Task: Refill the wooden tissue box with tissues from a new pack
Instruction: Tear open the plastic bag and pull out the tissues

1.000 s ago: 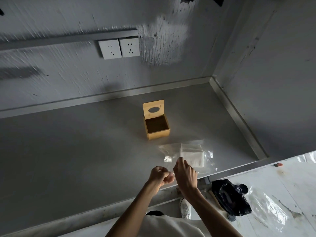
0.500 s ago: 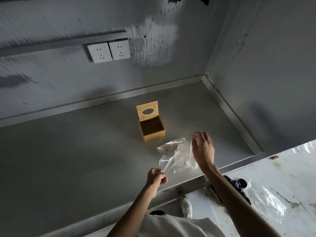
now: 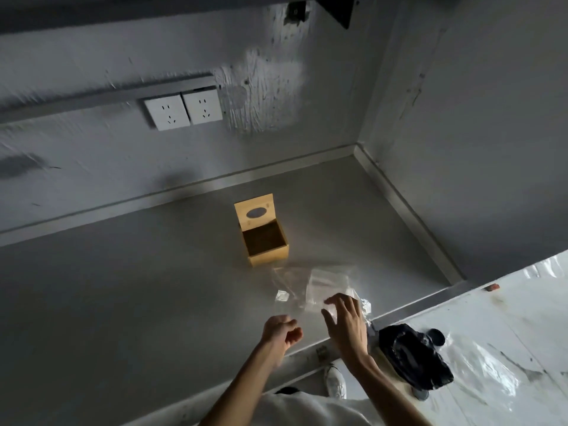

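The wooden tissue box stands on the grey counter with its lid swung up, showing the oval slot; its inside is dark and holds nothing I can see. Just in front of it lies the clear plastic tissue pack, flat on the counter with white tissues inside. My right hand hovers over the pack's near edge with fingers spread. My left hand is loosely curled to the left of it, with nothing visible in it.
The grey counter ends in a metal rim at the near edge and meets walls at the back and right. Two white sockets sit on the back wall. A black crumpled bag and clear plastic sheeting lie on the white surface at the right.
The pack, lifted and pulled half a second ago, now lies flat on the counter. My right hand has come back down over its near edge, and my left hand has let go.
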The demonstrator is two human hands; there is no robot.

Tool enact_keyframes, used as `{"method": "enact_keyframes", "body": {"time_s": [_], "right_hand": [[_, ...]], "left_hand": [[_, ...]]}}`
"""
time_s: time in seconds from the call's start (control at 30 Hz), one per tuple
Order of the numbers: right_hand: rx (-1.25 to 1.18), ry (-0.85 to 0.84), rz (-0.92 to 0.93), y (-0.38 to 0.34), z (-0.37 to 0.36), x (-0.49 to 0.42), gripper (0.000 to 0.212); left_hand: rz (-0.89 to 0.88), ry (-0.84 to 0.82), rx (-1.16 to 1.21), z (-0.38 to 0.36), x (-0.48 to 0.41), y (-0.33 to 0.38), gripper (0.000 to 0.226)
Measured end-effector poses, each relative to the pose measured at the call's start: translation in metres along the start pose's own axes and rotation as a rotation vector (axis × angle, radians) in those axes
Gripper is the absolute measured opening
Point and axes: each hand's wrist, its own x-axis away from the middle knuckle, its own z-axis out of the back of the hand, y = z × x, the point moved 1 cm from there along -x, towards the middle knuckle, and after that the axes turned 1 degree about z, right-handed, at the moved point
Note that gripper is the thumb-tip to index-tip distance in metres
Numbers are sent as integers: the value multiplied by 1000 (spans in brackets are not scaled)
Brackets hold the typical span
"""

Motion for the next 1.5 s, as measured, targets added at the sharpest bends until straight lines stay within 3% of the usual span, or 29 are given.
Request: {"method": "enact_keyframes", "body": {"time_s": [0.1, 0.23, 0.4, 0.5, 0.6, 0.67, 0.73, 0.83, 0.9, 0.97, 1.07, 1.17, 1.27, 1.33, 1.43, 1.5], "right_hand": [[46, 102, -28, -3, 12, -7, 5], [43, 236, -28, -7, 52, -54, 9], [95, 88, 25, -6, 90, -137, 7], [146, 84, 40, -6, 111, -173, 8], [228, 20, 203, -8, 131, -199, 6], [258, -37, 332, -17, 140, -210, 6], [256, -49, 420, -29, 145, -215, 10], [213, -73, 543, -43, 149, -211, 8], [198, -87, 666, -49, 153, -204, 6], [183, -84, 772, -57, 160, -196, 7], [156, -60, 847, -73, 179, -186, 14], [191, 43, 903, -84, 208, -176, 24], [50, 168, 743, -64, 240, -164, 33], [-166, 162, 544, -22, 245, -147, 54], [-442, -49, 314, 48, 216, -118, 95], [-544, -292, 274, 62, 188, -106, 107]], "left_hand": [[-13, 29, -54, 3, -1, -1, 25], [-54, 44, -82, 5, -6, -5, 20], [-93, 71, -192, 6, -9, -12, 13], [-171, 135, -343, 13, -14, -16, 11], [-228, 156, -434, 23, -16, -20, 16], [-211, 157, -491, 28, -17, -19, 27], [-255, 227, -618, 25, -11, -9, 53], [-644, 309, -887, -1, 12, 33, 98], [-916, 252, -916, -28, 32, 72, 105], [-1044, 186, -899, -51, 44, 109, 105], [-1024, -11, -869, -74, 56, 153, 87], [-944, -205, -659, -81, 64, 177, 64], [-895, -314, -558, -76, 62, 179, 50], [-875, -311, -524, -75, 56, 175, 40], [-892, -229, -528, -72, 54, 174, 33], [-934, -192, -561, -71, 60, 176, 29]]}}
